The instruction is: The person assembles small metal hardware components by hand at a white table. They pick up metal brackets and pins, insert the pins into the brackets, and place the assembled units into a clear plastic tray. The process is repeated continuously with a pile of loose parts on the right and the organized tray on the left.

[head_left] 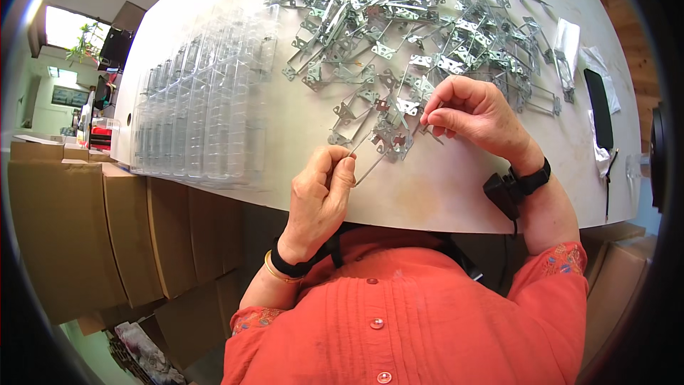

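My left hand is closed in a pinch near the table's front edge. Between its thumb and forefinger are the thin rods of a metal bracket, whose plates point away from me toward the heap. To the right, my right hand is also closed, thumb against fingertips, beside the near side of the heap. Whatever its fingertips hold is too small or hidden to make out. A large heap of silvery metal brackets, made of punched plates and thin rods, spreads beyond both hands.
Stacked clear plastic trays with compartments stand at the left of the pale table. A black phone and white crumpled wrapping lie at the right. Cardboard boxes stand left below the table; another box is at the right.
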{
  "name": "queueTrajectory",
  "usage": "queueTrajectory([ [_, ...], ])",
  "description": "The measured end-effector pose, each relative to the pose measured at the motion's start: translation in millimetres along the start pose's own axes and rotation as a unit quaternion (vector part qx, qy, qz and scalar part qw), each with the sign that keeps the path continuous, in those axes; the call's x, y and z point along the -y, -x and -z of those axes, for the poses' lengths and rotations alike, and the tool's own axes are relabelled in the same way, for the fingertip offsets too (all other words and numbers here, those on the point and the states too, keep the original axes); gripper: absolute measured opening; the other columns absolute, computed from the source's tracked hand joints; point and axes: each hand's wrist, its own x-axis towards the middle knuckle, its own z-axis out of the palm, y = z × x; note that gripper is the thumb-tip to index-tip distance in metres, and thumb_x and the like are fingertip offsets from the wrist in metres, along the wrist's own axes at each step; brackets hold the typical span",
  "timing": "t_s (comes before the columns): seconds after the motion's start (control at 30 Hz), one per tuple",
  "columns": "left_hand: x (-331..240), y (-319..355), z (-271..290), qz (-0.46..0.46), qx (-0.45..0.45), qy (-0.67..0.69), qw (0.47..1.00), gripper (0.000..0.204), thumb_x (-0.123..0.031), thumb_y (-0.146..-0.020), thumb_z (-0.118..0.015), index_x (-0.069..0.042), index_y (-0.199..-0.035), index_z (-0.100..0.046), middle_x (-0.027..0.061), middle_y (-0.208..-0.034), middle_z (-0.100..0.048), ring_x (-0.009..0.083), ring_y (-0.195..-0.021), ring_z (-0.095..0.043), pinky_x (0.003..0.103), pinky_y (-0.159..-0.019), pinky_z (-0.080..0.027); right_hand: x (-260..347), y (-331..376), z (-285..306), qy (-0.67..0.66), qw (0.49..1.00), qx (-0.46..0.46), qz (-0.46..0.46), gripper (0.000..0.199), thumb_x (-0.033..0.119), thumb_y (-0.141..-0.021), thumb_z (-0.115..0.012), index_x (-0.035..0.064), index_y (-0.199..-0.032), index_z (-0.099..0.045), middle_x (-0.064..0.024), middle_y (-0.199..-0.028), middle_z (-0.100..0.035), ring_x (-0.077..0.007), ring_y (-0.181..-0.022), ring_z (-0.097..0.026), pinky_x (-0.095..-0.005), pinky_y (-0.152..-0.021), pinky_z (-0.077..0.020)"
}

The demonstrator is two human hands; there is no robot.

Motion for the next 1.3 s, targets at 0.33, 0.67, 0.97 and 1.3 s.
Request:
queueTrajectory([
  [0.33, -14, 12, 3, 0.006, 0.022, 0.05, 0.998, 0.021, -0.018, -0.119, -0.06, 0.0, -0.115, -0.068, -0.0034, -0.077, -0.061, 0.0022, -0.064, -0.05, 0.021, -0.057, -0.04, 0, 3, -5, -0.021, 0.999, -0.005, 0.023, 0.009, 0.008, -0.106, -0.078, 0.0045, -0.114, -0.075, 0.0009, -0.096, -0.078, -0.0042, -0.083, -0.069, -0.0225, -0.073, -0.0552],
  [0.67, -27, 18, 10, -0.018, -0.03, 0.103, 0.994, 0.014, -0.01, -0.116, -0.058, 0.001, -0.113, -0.067, -0.0028, -0.073, -0.059, 0.0027, -0.061, -0.049, 0.023, -0.056, -0.04, -5, 1, -4, -0.026, 0.999, -0.009, 0.037, 0.008, 0.006, -0.106, -0.077, 0.0035, -0.112, -0.074, -0.0003, -0.096, -0.077, -0.0056, -0.084, -0.07, -0.0237, -0.075, -0.0572],
  [0.97, -19, 8, -13, -0.197, 0.13, -0.112, 0.965, 0.005, -0.003, -0.111, -0.065, 0.001, -0.114, -0.067, 0.0042, -0.077, -0.07, 0.0106, -0.062, -0.065, 0.029, -0.058, -0.052, -4, 0, 4, -0.012, 0.996, -0.06, 0.061, 0.008, 0.008, -0.108, -0.076, 0.003, -0.114, -0.074, -0.0015, -0.101, -0.078, -0.0071, -0.086, -0.072, -0.024, -0.078, -0.0594],
  [1.3, -6, -9, 0, -0.076, -0.154, -0.085, 0.982, 0.015, -0.011, -0.12, -0.054, 0.001, -0.12, -0.062, 0.0025, -0.077, -0.067, 0.0041, -0.059, -0.054, 0.022, -0.053, -0.045, -5, 1, 4, -0.013, 0.995, -0.079, 0.067, 0.01, 0.01, -0.109, -0.076, 0.0034, -0.115, -0.074, -0.0013, -0.102, -0.079, -0.0068, -0.086, -0.073, -0.0229, -0.078, -0.0597],
])
